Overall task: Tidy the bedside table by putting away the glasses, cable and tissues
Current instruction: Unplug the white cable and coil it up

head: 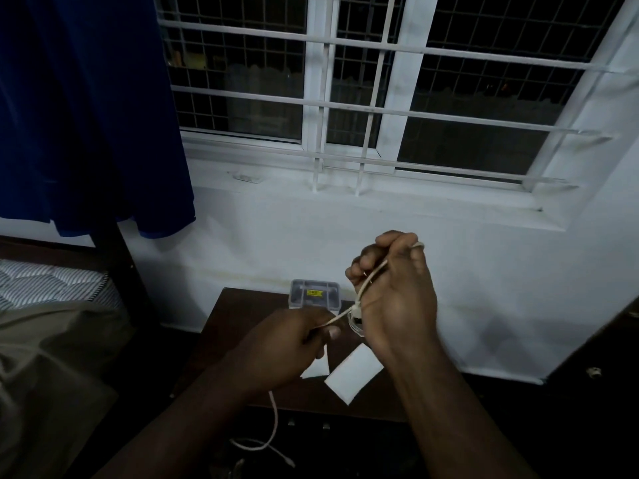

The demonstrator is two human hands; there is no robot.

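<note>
Both my hands are raised over the dark wooden bedside table. My right hand is closed around loops of a white cable wound along its palm. My left hand pinches the same cable a little lower and to the left. The cable's loose end hangs down below the table's front edge and curls near the floor. Two white folded tissues lie on the table under my hands. A clear plastic case stands at the table's back edge; its contents are unclear.
A bed with a striped mattress and dark frame sits to the left. A blue curtain hangs above it. A barred white window and white wall are straight ahead. Dark furniture stands at the right edge.
</note>
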